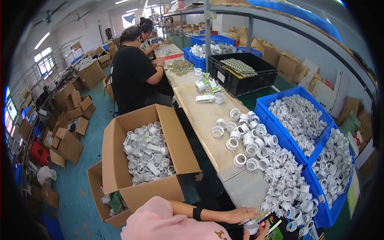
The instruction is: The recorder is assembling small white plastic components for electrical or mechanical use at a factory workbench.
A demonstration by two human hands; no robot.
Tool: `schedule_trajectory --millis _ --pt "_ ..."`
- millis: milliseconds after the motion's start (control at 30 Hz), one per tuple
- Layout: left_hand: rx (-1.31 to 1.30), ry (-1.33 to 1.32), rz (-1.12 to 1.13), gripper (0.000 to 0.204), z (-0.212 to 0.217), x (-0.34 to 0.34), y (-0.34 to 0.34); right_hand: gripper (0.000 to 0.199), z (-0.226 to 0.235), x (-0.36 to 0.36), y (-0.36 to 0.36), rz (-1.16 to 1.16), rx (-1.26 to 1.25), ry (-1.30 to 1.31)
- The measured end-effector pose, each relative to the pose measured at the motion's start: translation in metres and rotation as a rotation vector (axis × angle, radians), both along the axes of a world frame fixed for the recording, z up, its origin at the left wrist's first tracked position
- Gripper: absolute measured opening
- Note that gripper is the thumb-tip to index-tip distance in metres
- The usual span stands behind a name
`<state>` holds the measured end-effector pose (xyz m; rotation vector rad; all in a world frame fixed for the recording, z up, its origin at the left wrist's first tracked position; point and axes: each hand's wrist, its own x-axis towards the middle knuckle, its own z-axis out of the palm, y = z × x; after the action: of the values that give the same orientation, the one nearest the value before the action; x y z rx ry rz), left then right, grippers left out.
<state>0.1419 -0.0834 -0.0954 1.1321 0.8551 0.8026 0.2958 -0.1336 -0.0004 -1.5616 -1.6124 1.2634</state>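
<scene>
My left hand (239, 216), with a ring on one finger and a black band on the wrist, reaches in from a pink sleeve at the lower edge. It rests on top of a white round plastic fitting (251, 227). My right hand (264, 230), only partly in view at the bottom edge, grips the same fitting from below. Just above my hands a heap of small white plastic caps (286, 180) lies on the bench. Several loose white ring fittings (246, 138) lie further up the wooden bench top (200, 116).
An open cardboard box (114, 152) of white fittings stands on the floor at my left. Blue crates (280, 134) of white parts line the right side, with a black crate (244, 86) behind. A person in black sits further along the bench. Cardboard boxes litter the floor.
</scene>
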Motion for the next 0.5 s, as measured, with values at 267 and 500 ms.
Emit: schedule_trajectory --millis 267,500 --pt "-0.094 -0.049 0.066 0.030 0.018 -0.006 -0.001 0.046 -0.019 0.002 0.000 -0.052 0.444 -0.051" --pt "0.106 0.154 0.108 0.031 0.027 -0.007 -0.006 0.051 -0.031 -0.012 0.004 -0.053 0.387 0.056"
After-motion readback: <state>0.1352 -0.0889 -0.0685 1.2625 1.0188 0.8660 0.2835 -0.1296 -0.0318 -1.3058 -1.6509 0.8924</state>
